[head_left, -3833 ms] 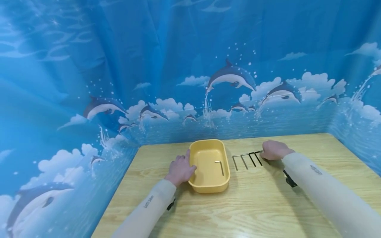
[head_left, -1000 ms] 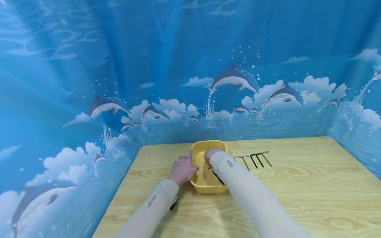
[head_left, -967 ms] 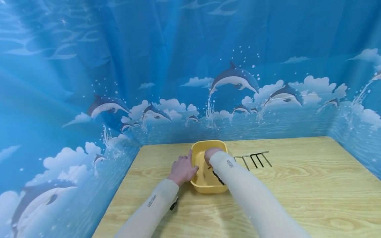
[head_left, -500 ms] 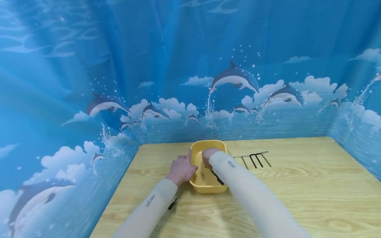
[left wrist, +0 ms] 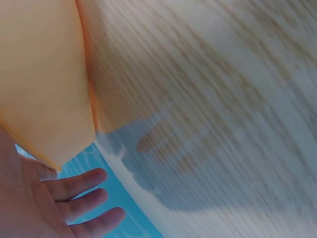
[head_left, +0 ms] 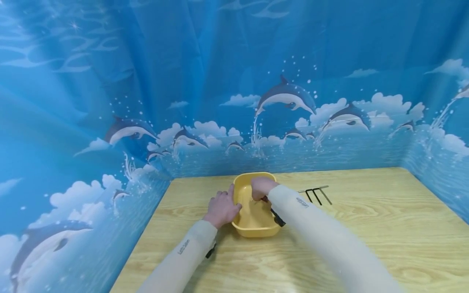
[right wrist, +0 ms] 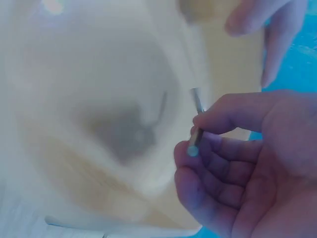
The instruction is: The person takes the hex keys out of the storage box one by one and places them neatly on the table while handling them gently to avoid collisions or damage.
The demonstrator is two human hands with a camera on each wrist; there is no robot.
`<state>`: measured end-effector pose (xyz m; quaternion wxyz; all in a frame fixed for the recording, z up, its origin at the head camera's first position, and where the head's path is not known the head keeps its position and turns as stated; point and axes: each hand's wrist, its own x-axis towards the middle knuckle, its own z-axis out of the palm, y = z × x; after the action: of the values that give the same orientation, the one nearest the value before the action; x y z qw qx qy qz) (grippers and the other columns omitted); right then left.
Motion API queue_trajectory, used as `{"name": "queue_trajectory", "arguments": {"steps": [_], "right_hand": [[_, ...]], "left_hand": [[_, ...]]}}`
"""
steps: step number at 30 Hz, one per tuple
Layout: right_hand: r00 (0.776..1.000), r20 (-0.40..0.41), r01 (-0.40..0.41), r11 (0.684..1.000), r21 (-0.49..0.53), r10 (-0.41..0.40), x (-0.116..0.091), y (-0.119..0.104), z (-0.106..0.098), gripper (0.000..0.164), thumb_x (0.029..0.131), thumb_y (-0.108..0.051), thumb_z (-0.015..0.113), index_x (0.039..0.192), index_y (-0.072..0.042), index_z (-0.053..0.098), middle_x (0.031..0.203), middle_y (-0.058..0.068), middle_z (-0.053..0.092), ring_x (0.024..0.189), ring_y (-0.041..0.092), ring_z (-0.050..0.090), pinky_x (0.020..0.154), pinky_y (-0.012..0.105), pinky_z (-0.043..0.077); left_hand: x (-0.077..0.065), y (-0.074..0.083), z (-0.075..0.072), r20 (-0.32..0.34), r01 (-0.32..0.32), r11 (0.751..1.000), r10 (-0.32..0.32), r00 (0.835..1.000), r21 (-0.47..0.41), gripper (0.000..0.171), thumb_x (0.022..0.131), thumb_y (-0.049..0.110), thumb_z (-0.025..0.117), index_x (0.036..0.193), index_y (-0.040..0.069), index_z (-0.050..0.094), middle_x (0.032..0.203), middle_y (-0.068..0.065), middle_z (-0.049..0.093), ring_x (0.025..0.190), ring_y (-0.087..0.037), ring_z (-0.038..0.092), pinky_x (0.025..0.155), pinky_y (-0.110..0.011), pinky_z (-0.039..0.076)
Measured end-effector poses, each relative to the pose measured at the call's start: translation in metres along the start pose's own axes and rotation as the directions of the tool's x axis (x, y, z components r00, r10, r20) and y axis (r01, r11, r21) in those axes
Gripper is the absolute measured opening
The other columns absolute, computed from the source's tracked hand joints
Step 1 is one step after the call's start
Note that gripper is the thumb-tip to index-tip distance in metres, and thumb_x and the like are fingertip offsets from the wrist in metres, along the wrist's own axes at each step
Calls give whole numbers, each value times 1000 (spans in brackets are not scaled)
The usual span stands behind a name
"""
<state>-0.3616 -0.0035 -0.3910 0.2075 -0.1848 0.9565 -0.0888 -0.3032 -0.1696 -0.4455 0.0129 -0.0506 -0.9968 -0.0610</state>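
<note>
A yellow plastic basin (head_left: 256,233) stands on the table. My left hand (head_left: 221,208) rests against its left rim, thumb lying over the edge and the other fingers fairly straight outside; the left wrist view shows these fingers (left wrist: 86,203) extended beside the basin wall. Over the inside of the basin, my right hand (head_left: 263,188) pinches a silver hex key (right wrist: 197,137) between thumb and fingertips. To the right on the table lie several L-shaped hex keys in a row, including a black hex key (head_left: 317,197) and a silver hex key (head_left: 326,196). My right sleeve hides the row's left end.
The pale wood table (head_left: 370,219) meets a blue dolphin-print curtain (head_left: 212,81) at its back and left. The basin stands near the back edge. My right forearm (head_left: 329,236) crosses in front of the hex keys.
My right hand has gone from the row's right end to the basin, where a hex key lay, and now lifts a key there, shifting slightly right. The left hand stays put.
</note>
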Motion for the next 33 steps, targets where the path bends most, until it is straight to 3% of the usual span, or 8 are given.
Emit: {"name": "queue_trajectory", "arguments": {"steps": [4, 8, 11, 15, 19, 27, 33], "right_hand": [[998, -50, 29, 994, 104, -24, -9, 9, -4, 27, 88, 1, 54, 65, -11, 57, 53, 5, 55, 43, 14, 48, 39, 25, 36], [991, -107, 97, 984, 150, -81, -21, 20, -7, 33, 86, -1, 54, 57, -16, 48, 46, -1, 44, 40, 11, 40, 40, 25, 33], [985, -125, 139, 970, 200, -115, -31, 30, -11, 35, 86, -2, 57, 55, -16, 49, 46, -2, 44, 41, 11, 39, 44, 26, 34], [982, -127, 170, 937, 306, -137, -46, 44, -19, 20, 89, -4, 62, 71, -9, 65, 56, 2, 56, 47, 12, 45, 51, 27, 42], [978, -136, 197, 909, 366, -157, -59, 61, -28, 5, 91, -6, 65, 87, -5, 68, 66, 5, 62, 52, 12, 49, 56, 29, 47], [972, -192, 214, 854, 474, -136, -81, 98, -32, 10, 88, -5, 67, 97, 0, 68, 66, 6, 59, 51, 13, 49, 56, 30, 47], [975, -209, 169, 859, 483, -74, -89, 131, -25, 13, 89, -4, 67, 100, 3, 66, 66, 4, 57, 53, 13, 48, 56, 30, 47]], "left_hand": [[1, 1, 1, 0, 1, 1000, -1, 1000, -7, 78, 98, 48, 53, 160, 11, 24, 137, -21, 58, 128, -38, 53, 101, -57, 47], [1, 1, 2, -7, 4, 1000, -4, 1000, -14, 78, 97, 48, 54, 160, 10, 25, 137, -21, 58, 127, -38, 53, 101, -57, 47], [2, 2, 3, -11, 4, 1000, -4, 1000, -14, 78, 97, 48, 54, 160, 11, 25, 137, -21, 58, 127, -38, 53, 101, -57, 47], [5, 3, 3, -16, 6, 1000, -6, 1000, -17, 80, 97, 48, 56, 160, 11, 25, 138, -21, 58, 128, -38, 53, 102, -57, 46], [8, 5, 2, -18, 5, 1000, -6, 1000, -23, 79, 97, 48, 55, 160, 11, 25, 138, -21, 58, 129, -38, 52, 102, -57, 46], [2, 5, -3, -12, -14, 999, 14, 1000, -36, 78, 97, 45, 54, 159, 9, 26, 141, -21, 56, 133, -39, 49, 104, -59, 44], [-3, 1, -2, -16, -12, 999, 11, 1000, -38, 77, 96, 44, 56, 158, 8, 28, 137, -22, 58, 129, -39, 52, 101, -59, 46]]}}
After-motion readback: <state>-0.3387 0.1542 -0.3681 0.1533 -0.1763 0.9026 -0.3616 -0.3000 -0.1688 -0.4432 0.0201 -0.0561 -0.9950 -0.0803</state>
